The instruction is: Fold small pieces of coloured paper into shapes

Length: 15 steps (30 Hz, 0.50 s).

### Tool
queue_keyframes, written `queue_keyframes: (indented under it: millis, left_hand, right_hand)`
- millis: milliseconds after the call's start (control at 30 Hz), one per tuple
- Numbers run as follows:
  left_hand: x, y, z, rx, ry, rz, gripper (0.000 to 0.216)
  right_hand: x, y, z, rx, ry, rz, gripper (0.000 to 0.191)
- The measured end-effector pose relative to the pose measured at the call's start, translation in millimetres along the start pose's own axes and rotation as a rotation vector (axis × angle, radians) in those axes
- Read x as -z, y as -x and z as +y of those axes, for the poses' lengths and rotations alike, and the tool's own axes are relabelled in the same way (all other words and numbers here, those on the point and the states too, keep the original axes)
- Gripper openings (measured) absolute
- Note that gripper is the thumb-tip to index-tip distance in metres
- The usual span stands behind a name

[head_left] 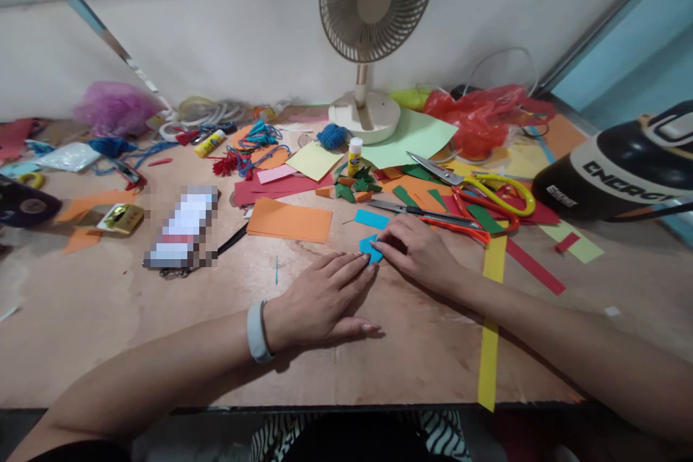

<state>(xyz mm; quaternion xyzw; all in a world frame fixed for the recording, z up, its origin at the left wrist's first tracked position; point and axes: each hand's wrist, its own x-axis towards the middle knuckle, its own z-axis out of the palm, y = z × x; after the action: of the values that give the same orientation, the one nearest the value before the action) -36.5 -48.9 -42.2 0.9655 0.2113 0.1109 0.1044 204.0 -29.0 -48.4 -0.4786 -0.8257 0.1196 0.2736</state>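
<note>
A small folded piece of blue paper [370,248] lies on the wooden table between my hands. Flat beside it, my left hand [319,296] has its fingers stretched out, the tips touching the paper's left and lower edge. My right hand [414,245] has its fingers bent together at the paper's right side, pinching or pressing its edge. Just behind is a blue paper strip [371,219]. Orange paper rectangles [289,220] are stacked to the left. Folded green and orange paper pieces [349,186] sit farther back, around an upright glue stick [354,155].
Scissors with yellow handles [503,188] and orange-red ones [455,224] lie behind my right hand. A yellow strip [490,346] passes under my right forearm. A fan [373,108] stands at the back, a large black tumbler [611,166] at right, a phone [184,224] at left.
</note>
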Motion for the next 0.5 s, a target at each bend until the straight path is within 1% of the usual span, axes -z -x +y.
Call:
queue_keyframes:
  millis: [200,500]
  left_hand:
    - [1.8,0.9,0.6,0.009,-0.007,-0.034,0.080]
    - [1.2,0.6,-0.4,-0.004,-0.027,-0.011,0.078]
  right_hand:
    - [-0.5,0.3,1.4,0.004,0.005,0.001,0.015]
    - [0.7,-0.5,0.9,0.009,0.002,-0.001,0.016]
